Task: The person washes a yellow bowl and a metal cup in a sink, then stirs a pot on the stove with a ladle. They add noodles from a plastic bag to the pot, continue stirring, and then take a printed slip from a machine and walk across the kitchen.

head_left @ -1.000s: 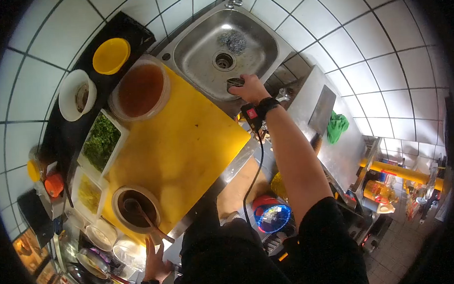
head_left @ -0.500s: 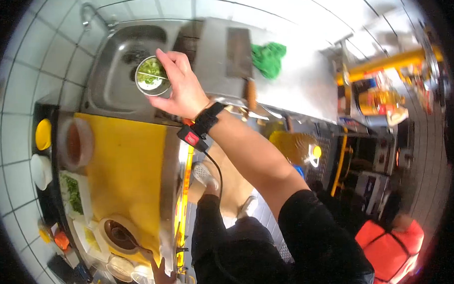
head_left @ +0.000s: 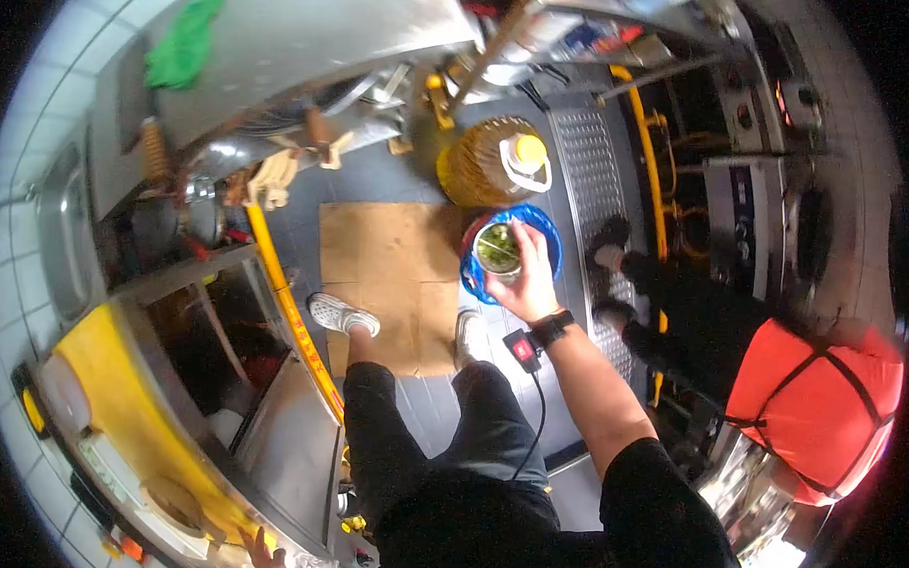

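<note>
My right hand (head_left: 527,273) is closed around a round cup (head_left: 487,271) with green bits inside and a thin pale line across its mouth. It holds the cup over a bin with a blue liner (head_left: 546,228). Just behind stands a large oil jug (head_left: 475,165) with a yellow cap. At the lower left, my left hand (head_left: 268,561) rests by the edge of the yellow board (head_left: 143,380), fingers apart, with nothing seen in it.
A piece of cardboard (head_left: 389,276) lies on the floor under my feet. A steel counter (head_left: 315,28) bears a green cloth (head_left: 184,43); a sink (head_left: 69,232) is at the left. A person in a red top (head_left: 814,407) stands close on the right.
My view has turned to the right. My right hand has carried the cup from above the sink to above the blue-lined bin. The left hand stays by the yellow board.
</note>
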{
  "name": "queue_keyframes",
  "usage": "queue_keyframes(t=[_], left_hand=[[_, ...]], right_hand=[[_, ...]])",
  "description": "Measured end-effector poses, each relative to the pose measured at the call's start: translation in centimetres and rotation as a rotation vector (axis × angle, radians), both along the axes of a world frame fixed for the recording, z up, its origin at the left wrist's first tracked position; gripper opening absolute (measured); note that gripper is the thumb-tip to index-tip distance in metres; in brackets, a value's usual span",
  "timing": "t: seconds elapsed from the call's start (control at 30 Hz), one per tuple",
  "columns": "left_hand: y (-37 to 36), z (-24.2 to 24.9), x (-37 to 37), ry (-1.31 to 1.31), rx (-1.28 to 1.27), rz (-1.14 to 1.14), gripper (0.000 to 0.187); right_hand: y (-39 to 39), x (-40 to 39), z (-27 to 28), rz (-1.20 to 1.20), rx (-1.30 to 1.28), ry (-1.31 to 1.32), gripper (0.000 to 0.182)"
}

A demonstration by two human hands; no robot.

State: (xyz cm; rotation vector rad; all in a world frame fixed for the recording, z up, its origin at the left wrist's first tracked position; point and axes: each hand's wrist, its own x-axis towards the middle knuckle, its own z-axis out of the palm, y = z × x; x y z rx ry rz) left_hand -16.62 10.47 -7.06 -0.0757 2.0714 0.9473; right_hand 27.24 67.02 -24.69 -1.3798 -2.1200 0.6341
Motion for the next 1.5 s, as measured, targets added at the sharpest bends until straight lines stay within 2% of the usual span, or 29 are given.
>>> queue_keyframes(t=[0.03,0.1,0.23,0.3,0.37,0.43,0.47,0.5,0.53,0.6,0.7,0.77,0.83,0.87,0.9,0.97,1.03,1.1,1.17,1.23,1.3,1.33,1.37,1.43,1.5], left_hand=[[0.4,-0.3,-0.2,0.094,-0.126,-0.177,0.095],[0.7,-0.7,-0.7,0.152,-0.23,-0.327,0.09],[0.0,-0.7,-2.2,0.192,-0.373,-0.519,0.08],[-0.4,-0.3,-3.0,0.21,-0.431,-0.589,0.076],[-1.2,0.4,-3.8,0.226,-0.487,-0.65,0.072],[-3.1,1.0,-4.8,0.248,-0.513,-0.757,0.069],[-4.4,1.6,-5.9,0.263,-0.507,-0.88,0.067],[-3.4,1.0,-7.3,0.549,-0.115,-1.67,0.066],[-3.7,1.1,-6.3,0.274,-0.489,-0.926,0.066],[-3.6,1.0,-5.1,0.232,-0.537,-0.722,0.065],[-2.5,-0.2,-4.7,0.214,-0.522,-0.649,0.064],[-2.1,-0.6,-4.3,0.209,-0.504,-0.603,0.063],[-1.6,-0.8,-4.0,0.204,-0.476,-0.559,0.063],[-1.5,-1.0,-3.9,0.197,-0.461,-0.544,0.062],[-1.3,-1.0,-3.8,0.191,-0.442,-0.519,0.062],[-1.4,-1.4,-3.3,0.189,-0.387,-0.471,0.062],[-1.9,-1.0,-2.5,0.191,-0.328,-0.407,0.061],[-2.4,-1.0,-1.7,0.189,-0.25,-0.346,0.061],[-3.0,-0.9,-0.6,0.176,-0.155,-0.265,0.06],[-0.1,0.0,0.7,0.172,-0.169,-0.16,0.061],[-0.9,-0.4,0.4,0.281,-0.251,-0.354,0.059],[-1.2,-0.3,0.5,0.29,-0.225,-0.309,0.059],[-0.6,-0.2,0.7,0.204,-0.211,-0.206,0.057],[0.9,1.0,0.9,0.113,-0.16,-0.057,0.056],[2.5,2.7,0.3,0.275,-0.352,-0.517,0.055]], right_hand=[[-0.9,2.7,-2.2,-0.058,0.001,-0.03,0.088],[-2.2,7.2,-6.5,-0.169,-0.052,-0.032,0.09],[-3.3,11.2,-10.7,-0.426,-0.096,-0.082,0.089],[-3.1,12.0,-13.3,-0.528,-0.02,0.011,0.09],[-2.6,12.3,-16.7,-0.607,0.042,-0.019,0.093],[-1.7,13.3,-24.0,-0.507,-0.575,-0.259,0.097],[-3.5,13.5,-28.4,-0.397,-0.809,-0.719,0.103],[-3.4,13.3,-29.2,-0.354,-0.885,-0.812,0.108],[-2.7,13.2,-29.6,-0.384,-0.887,-0.817,0.108],[-3.2,13.2,-30.4,-0.375,-0.921,-0.848,0.109],[-1.9,12.4,-27.9,-0.338,-0.982,-0.9,0.108],[-1.5,12.5,-27.1,-0.362,-0.888,-0.866,0.107],[-1.0,12.8,-26.0,-0.49,-0.723,-0.744,0.105],[-1.2,13.0,-26.6,-0.344,-0.926,-0.984,0.106],[-0.4,13.8,-26.0,-0.207,-1.234,-0.97,0.108],[0.3,13.3,-23.8,-0.52,-0.985,-0.959,0.108],[-0.7,15.5,-24.9,-0.366,-1.083,-0.88,0.099],[-0.3,15.3,-23.5,-0.422,-1.061,-0.973,0.096],[0.2,14.3,-20.3,-0.376,-1.084,-0.965,0.1],[0.1,14.2,-19.6,-0.22,-1.192,-0.948,0.101],[-3.4,21.0,-35.6,0.327,-1.186,-0.88,0.087],[-2.2,16.0,-28.6,0.785,-0.999,-0.829,0.078],[-0.8,10.8,-21.3,1.166,-0.699,-0.714,0.07],[-1.5,3.7,-16.9,0.866,-0.961,-0.277,0.063],[-0.9,-5.6,-8.6,0.498,-1.548,0.237,0.073]])
